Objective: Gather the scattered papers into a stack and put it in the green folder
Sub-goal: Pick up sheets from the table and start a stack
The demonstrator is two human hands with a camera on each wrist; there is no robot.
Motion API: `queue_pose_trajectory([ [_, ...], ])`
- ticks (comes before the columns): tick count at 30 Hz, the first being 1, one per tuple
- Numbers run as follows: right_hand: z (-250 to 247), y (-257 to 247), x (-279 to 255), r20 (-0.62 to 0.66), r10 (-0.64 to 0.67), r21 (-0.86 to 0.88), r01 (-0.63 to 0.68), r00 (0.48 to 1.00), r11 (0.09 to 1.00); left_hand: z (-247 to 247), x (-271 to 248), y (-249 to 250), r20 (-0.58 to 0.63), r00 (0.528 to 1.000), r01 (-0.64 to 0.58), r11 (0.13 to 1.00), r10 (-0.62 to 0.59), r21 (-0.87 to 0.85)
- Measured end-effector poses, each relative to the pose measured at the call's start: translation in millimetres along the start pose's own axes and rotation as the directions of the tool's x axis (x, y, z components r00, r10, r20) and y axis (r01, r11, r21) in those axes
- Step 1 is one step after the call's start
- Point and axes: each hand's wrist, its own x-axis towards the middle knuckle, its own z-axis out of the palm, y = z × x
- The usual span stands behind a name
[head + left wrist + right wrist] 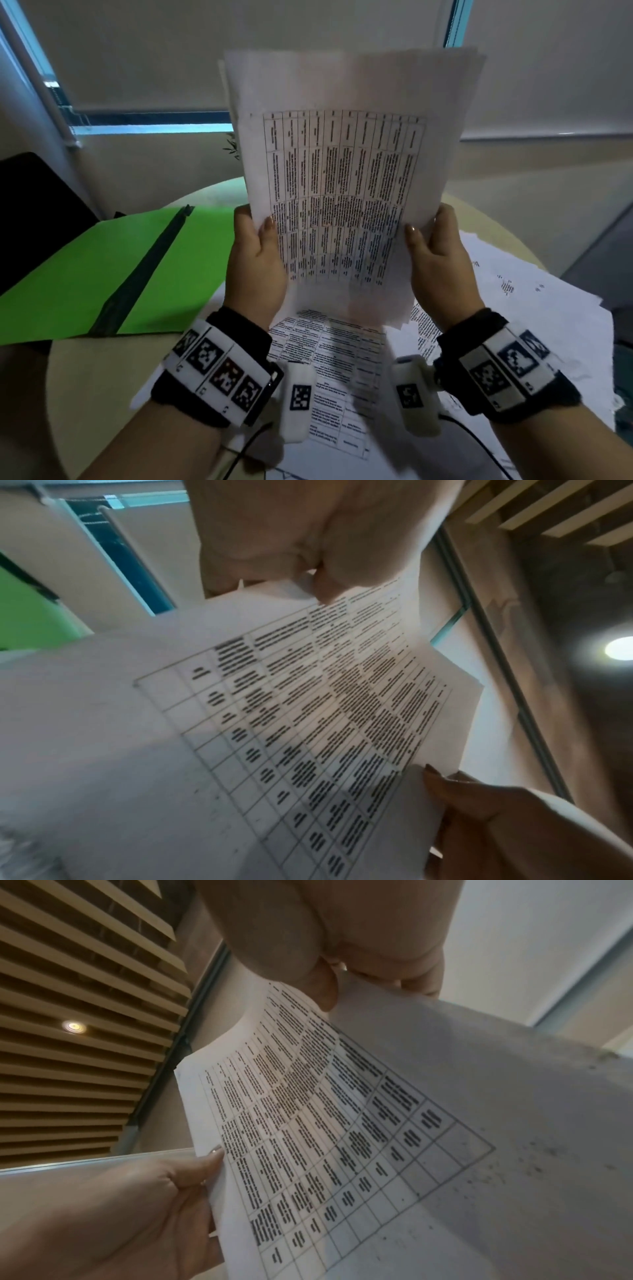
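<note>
Both hands hold a stack of printed papers (346, 192) upright above the table, its bottom edge just over the sheets below. My left hand (257, 257) grips the stack's left edge, thumb on the front sheet. My right hand (435, 253) grips the right edge the same way. The front sheet carries a table of dense text, also seen on the stack (308, 710) in the left wrist view and on the stack (325, 1123) in the right wrist view. The green folder (102, 270) lies open and flat to the left, dark spine running diagonally. More loose papers (342, 370) lie under my wrists.
A round beige table (89, 394) bears everything. Scattered sheets (534, 301) spread over its right half toward the edge. A dark chair back (30, 212) stands at the far left behind the folder. Walls and a window band lie beyond.
</note>
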Motion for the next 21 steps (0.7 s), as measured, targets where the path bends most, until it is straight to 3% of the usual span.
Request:
queue_pose_trajectory([
  [3,4.4,0.7,1.2,0.045,0.049,-0.032,-0.048,0.998,0.998,0.5,0.5,-3.9,0.024,0.997,0.072,0.997,-0.072,0.021],
  [7,5.3,0.5,8.8,0.085,0.067,-0.061,-0.062,0.994,0.996,-2.4,5.5,-1.8,0.007,0.997,0.072,0.997,-0.072,0.031],
  [12,7.7,1.5,14.9,0.094,0.161,0.056,-0.167,0.982,0.984,-8.4,13.1,-4.3,0.03,0.993,0.109,0.989,-0.112,0.101],
  [16,9.0,-0.1,15.1,0.03,0.062,0.008,-0.062,0.998,0.998,-6.9,14.0,4.0,0.028,0.991,0.131,0.987,-0.134,0.092],
  [19,7.7,-2.0,16.7,0.02,0.053,0.111,-0.055,0.998,0.992,-19.7,17.5,8.1,-0.005,0.987,0.161,0.979,-0.161,0.124],
  [21,6.6,-0.4,21.8,0.077,0.135,0.181,-0.147,0.988,0.972,-35.4,22.6,5.6,-0.04,0.99,0.142,0.978,-0.138,0.152],
])
